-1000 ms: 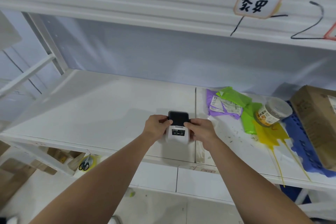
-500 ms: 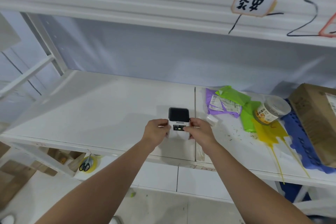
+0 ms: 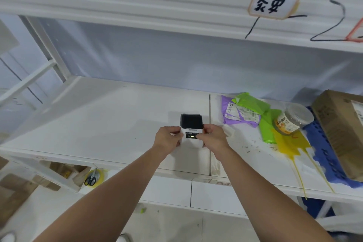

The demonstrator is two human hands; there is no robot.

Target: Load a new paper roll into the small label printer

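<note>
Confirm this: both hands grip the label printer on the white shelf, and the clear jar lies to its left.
Wrong side. In the head view the clear jar lies to the right of the label printer. The left hand and right hand do grip it on the white shelf.

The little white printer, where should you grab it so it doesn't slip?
Probably by its two flat side walls, one hand from each side, as the left hand and right hand do now on the printer. That leaves the dark lid on top uncovered.
</note>
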